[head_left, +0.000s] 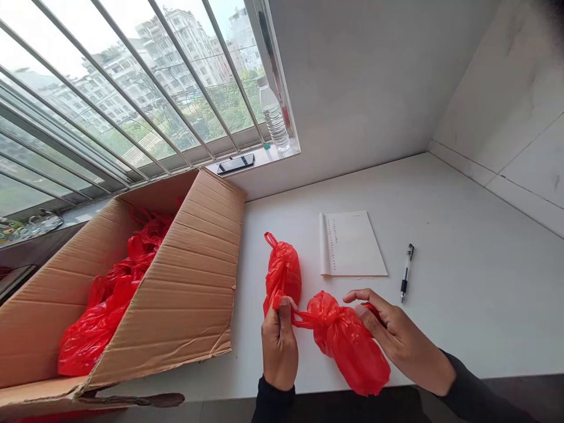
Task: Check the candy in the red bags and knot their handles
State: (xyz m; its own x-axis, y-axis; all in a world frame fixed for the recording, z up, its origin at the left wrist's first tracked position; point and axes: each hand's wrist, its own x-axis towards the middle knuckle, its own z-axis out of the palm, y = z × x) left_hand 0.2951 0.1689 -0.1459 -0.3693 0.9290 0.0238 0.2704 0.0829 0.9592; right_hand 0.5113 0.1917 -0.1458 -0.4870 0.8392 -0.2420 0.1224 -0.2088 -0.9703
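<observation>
A knotted red plastic bag with something bulky inside lies at the front edge of the white table. My left hand pinches its stretched handle loop between thumb and fingers. At the bag's other side, my right hand has its forefinger and thumb apart, while a bit of red plastic shows in its curled fingers. Whether that bit belongs to the same bag is hard to see. Just behind my left hand, a second tied red bag lies with a small loop at its top; its lower end is partly hidden.
On the left stands an open cardboard box holding several red bags. An open notebook and a pen lie beyond my hands. A water bottle and a phone rest on the sill by the barred window.
</observation>
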